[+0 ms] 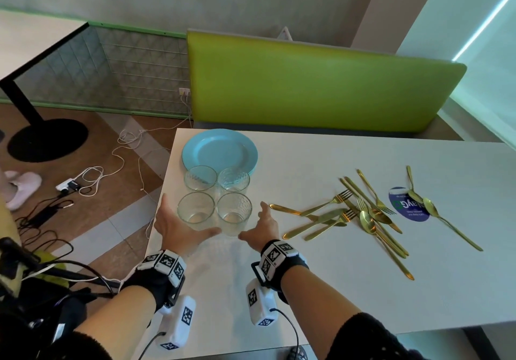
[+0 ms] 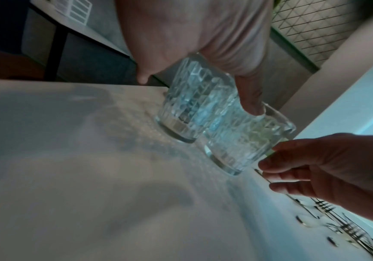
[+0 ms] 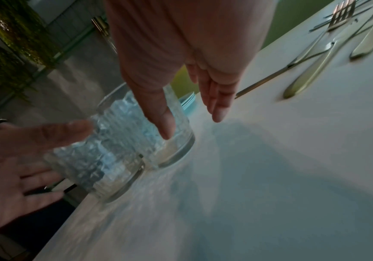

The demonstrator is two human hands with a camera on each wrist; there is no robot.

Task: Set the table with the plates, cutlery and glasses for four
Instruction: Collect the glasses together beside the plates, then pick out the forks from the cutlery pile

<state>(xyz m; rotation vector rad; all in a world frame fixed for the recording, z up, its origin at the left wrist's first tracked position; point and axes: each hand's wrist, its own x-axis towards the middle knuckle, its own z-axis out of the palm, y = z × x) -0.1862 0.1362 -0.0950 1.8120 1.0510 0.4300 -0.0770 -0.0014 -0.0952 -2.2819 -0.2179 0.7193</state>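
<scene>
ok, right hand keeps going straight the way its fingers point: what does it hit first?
Most likely the near right glass. The right hand is open, thumb already at that glass's near side, fingers passing along its right. Beyond it stands the far right glass, then the blue plates. Whether there is contact is unclear.

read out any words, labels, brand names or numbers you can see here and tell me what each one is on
Round blue sticker on the white table: large letters seen upside down and partly covered by a gold spoon, roughly "ayG"; not readable in full.
Small lines on the same sticker: too small to read.
Wrist bands: black-and-white square marker patterns only, no words.
</scene>
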